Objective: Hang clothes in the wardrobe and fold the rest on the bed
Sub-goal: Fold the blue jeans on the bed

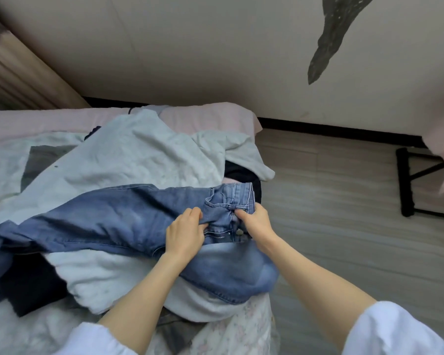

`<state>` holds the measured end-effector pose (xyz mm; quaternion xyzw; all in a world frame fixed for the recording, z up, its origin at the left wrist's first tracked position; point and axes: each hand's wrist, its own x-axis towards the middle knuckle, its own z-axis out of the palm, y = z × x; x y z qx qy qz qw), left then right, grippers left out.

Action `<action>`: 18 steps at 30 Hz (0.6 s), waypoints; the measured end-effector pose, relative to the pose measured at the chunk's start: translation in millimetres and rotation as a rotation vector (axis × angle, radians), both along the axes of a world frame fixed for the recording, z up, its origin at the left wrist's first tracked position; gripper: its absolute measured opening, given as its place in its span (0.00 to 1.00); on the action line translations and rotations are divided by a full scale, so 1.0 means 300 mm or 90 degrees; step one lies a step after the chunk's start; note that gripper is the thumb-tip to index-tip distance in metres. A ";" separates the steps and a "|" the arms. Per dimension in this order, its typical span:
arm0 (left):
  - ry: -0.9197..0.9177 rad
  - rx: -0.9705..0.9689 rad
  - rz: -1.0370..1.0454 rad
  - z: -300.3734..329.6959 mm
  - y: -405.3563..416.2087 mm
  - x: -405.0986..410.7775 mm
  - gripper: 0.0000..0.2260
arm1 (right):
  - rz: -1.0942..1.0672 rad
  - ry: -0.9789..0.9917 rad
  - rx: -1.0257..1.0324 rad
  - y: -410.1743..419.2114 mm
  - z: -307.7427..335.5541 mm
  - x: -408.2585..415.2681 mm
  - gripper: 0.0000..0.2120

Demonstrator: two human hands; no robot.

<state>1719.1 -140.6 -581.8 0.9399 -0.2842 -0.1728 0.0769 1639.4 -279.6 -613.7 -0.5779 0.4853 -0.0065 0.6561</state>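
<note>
I see the jeans (118, 221) lying across the clothes pile on the bed (36, 121), waistband to the right, legs trailing left. My left hand (186, 235) is pinched shut on denim beside the zipper. My right hand (256, 221) is clamped on the waistband near the button. A pale garment (128, 155) lies under the jeans, on the far side. Right of the bed: grey floor (344, 226) and a black frame (405, 183).

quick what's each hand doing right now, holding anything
Left hand: closed on the jeans beside the zipper.
Right hand: closed on the jeans' waistband near the button.
</note>
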 end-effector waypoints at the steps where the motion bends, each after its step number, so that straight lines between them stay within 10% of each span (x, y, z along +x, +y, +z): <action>1: 0.005 -0.029 0.030 0.025 0.012 -0.011 0.09 | 0.024 -0.037 -0.056 0.000 0.033 0.004 0.04; 10: 0.052 -0.220 0.155 0.250 0.161 -0.139 0.10 | 0.321 -0.254 -0.560 0.056 0.348 -0.069 0.13; 15: 0.076 -0.484 0.145 0.464 0.224 -0.230 0.47 | 0.460 -0.327 -0.717 0.125 0.569 -0.226 0.18; 18: -0.035 -0.502 0.011 0.619 0.274 -0.307 0.48 | 0.505 -0.394 -0.784 0.169 0.708 -0.334 0.19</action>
